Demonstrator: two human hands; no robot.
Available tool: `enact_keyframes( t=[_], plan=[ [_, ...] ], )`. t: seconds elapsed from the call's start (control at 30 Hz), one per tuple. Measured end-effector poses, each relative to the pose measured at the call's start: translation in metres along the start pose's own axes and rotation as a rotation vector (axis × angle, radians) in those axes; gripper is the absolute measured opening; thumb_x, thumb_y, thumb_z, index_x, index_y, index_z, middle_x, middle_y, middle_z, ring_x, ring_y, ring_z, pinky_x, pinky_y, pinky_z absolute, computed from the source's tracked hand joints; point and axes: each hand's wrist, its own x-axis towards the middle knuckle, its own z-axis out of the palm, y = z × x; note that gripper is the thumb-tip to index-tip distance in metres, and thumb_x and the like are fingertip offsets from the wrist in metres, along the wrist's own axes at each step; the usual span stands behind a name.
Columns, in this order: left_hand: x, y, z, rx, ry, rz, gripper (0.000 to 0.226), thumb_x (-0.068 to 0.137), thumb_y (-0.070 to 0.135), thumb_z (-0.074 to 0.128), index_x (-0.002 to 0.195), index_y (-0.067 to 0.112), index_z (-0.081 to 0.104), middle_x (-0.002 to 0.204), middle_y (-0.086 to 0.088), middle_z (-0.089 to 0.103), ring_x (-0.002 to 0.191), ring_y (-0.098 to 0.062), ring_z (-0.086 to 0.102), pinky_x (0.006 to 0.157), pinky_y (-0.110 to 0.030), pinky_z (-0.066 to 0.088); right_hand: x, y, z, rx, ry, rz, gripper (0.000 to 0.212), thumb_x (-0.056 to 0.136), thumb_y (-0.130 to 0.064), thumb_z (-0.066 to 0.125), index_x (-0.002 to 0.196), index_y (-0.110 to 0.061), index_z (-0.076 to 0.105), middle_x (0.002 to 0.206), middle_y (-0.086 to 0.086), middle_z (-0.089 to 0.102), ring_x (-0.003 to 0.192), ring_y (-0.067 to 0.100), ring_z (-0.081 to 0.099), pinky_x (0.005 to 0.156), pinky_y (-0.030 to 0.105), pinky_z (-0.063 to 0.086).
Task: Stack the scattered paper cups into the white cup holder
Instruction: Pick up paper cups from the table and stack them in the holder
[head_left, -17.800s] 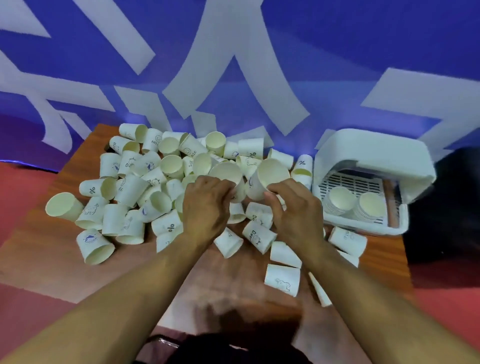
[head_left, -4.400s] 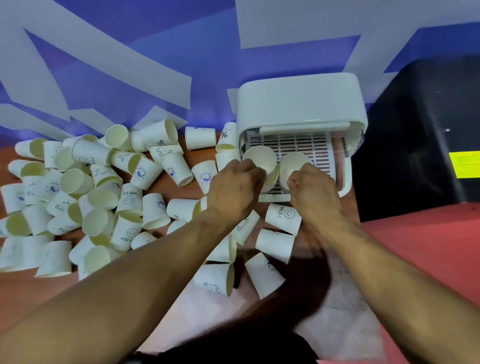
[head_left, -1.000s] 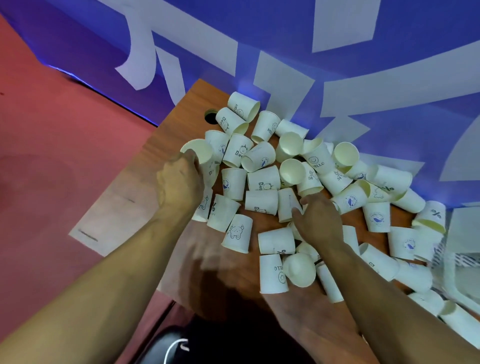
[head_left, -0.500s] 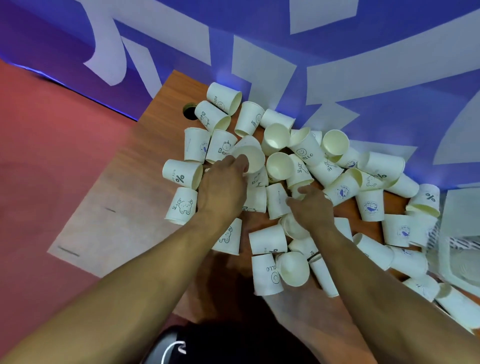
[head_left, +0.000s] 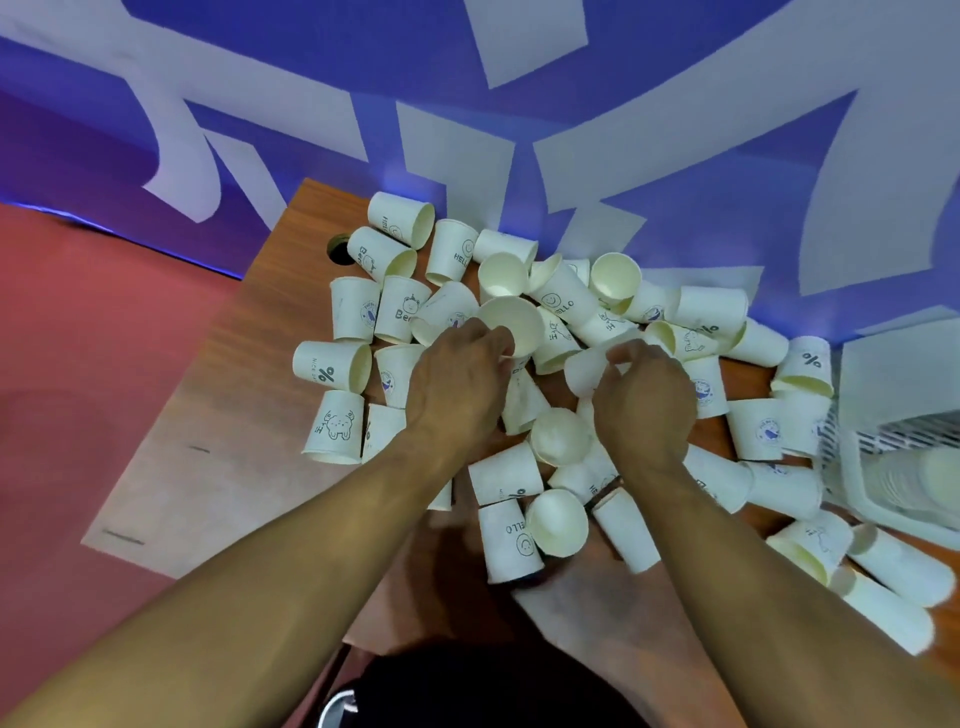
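Note:
Several white paper cups (head_left: 563, 301) lie scattered in a heap on the wooden table (head_left: 244, 395). My left hand (head_left: 457, 387) grips a cup (head_left: 511, 325) whose open mouth faces me, held just above the heap. My right hand (head_left: 641, 408) pinches another cup (head_left: 587, 370) by its side, right beside the first. The white cup holder (head_left: 883, 384) shows at the right edge, with stacked cups (head_left: 919, 480) lying inside it.
A round cable hole (head_left: 338, 248) sits near the table's far left corner. A blue wall with white shapes (head_left: 457, 156) rises directly behind the table. Red floor (head_left: 78, 364) lies to the left. More cups (head_left: 893, 566) crowd the table's near right corner.
My left hand has lifted a cup with its mouth toward me. My right hand has moved up and taken hold of a cup beside it. The view has shifted slightly left.

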Motion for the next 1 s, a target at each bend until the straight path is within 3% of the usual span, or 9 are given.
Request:
enact_keyframes(
  t=[0.07, 0.17, 0.37, 0.57, 0.67, 0.77, 0.9, 1.0],
  plan=[
    [-0.006, 0.016, 0.001, -0.026, 0.004, 0.046, 0.016, 0.09, 0.019, 0.064, 0.099, 0.012, 0.074, 0.096, -0.011, 0.068, 0.084, -0.034, 0.064, 0.062, -0.035, 0.051, -0.005, 0.01, -0.011, 0.046, 0.046, -0.017, 0.018, 0.082, -0.007, 0.059, 0.095, -0.014, 0.07, 0.087, 0.008, 0.069, 0.079, 0.028, 0.062, 0.069, 0.039, 0.05],
    [-0.016, 0.045, 0.003, -0.026, 0.015, 0.092, 0.017, 0.091, 0.02, 0.062, 0.1, 0.014, 0.075, 0.098, -0.01, 0.068, 0.085, -0.034, 0.064, 0.066, -0.04, 0.055, -0.015, 0.029, -0.031, 0.083, 0.063, -0.057, 0.017, 0.077, -0.001, 0.06, 0.086, -0.014, 0.067, 0.08, 0.007, 0.067, 0.073, 0.028, 0.061, 0.064, 0.039, 0.049],
    [-0.036, 0.116, 0.012, 0.034, 0.04, 0.201, 0.019, 0.092, 0.027, 0.061, 0.096, 0.016, 0.076, 0.093, -0.006, 0.068, 0.082, -0.032, 0.062, 0.059, -0.037, 0.052, -0.036, 0.081, -0.08, 0.044, 0.177, -0.082, 0.02, 0.069, 0.003, 0.064, 0.078, -0.014, 0.064, 0.063, 0.006, 0.06, 0.061, 0.028, 0.056, 0.059, 0.034, 0.041],
    [-0.054, 0.203, 0.04, 0.079, 0.085, 0.281, 0.018, 0.092, 0.029, 0.059, 0.096, 0.024, 0.076, 0.087, -0.004, 0.069, 0.08, -0.03, 0.054, 0.059, -0.035, 0.046, -0.053, 0.163, -0.129, 0.04, 0.252, -0.051, 0.019, 0.072, 0.002, 0.068, 0.079, -0.016, 0.066, 0.06, 0.005, 0.061, 0.061, 0.028, 0.056, 0.065, 0.034, 0.042],
    [-0.063, 0.256, 0.063, 0.067, 0.094, 0.318, 0.021, 0.091, 0.032, 0.058, 0.093, 0.024, 0.077, 0.083, -0.001, 0.069, 0.08, -0.027, 0.052, 0.061, -0.035, 0.046, -0.06, 0.215, -0.155, 0.037, 0.284, -0.017, 0.016, 0.075, -0.001, 0.07, 0.081, -0.015, 0.066, 0.061, 0.008, 0.06, 0.057, 0.025, 0.047, 0.063, 0.032, 0.039],
    [-0.07, 0.312, 0.089, 0.029, 0.08, 0.34, 0.016, 0.089, 0.031, 0.064, 0.091, 0.023, 0.078, 0.085, 0.0, 0.07, 0.081, -0.025, 0.055, 0.062, -0.032, 0.044, -0.061, 0.275, -0.178, 0.066, 0.296, 0.03, 0.013, 0.082, -0.007, 0.066, 0.091, -0.014, 0.061, 0.067, 0.011, 0.061, 0.059, 0.024, 0.04, 0.066, 0.034, 0.035],
    [-0.074, 0.381, 0.122, -0.016, 0.043, 0.394, 0.019, 0.092, 0.033, 0.061, 0.097, 0.025, 0.077, 0.091, 0.001, 0.069, 0.085, -0.021, 0.053, 0.062, -0.028, 0.041, -0.058, 0.346, -0.206, 0.019, 0.318, 0.047, 0.016, 0.083, -0.008, 0.063, 0.096, -0.013, 0.057, 0.069, 0.01, 0.064, 0.075, 0.033, 0.059, 0.084, 0.044, 0.04],
    [-0.071, 0.419, 0.145, -0.007, 0.026, 0.436, 0.019, 0.093, 0.035, 0.06, 0.097, 0.027, 0.077, 0.089, 0.003, 0.069, 0.085, -0.02, 0.052, 0.061, -0.026, 0.037, -0.051, 0.387, -0.223, -0.012, 0.367, 0.06, 0.017, 0.081, -0.006, 0.066, 0.095, -0.013, 0.06, 0.063, 0.01, 0.063, 0.065, 0.03, 0.06, 0.088, 0.041, 0.043]
  ],
)
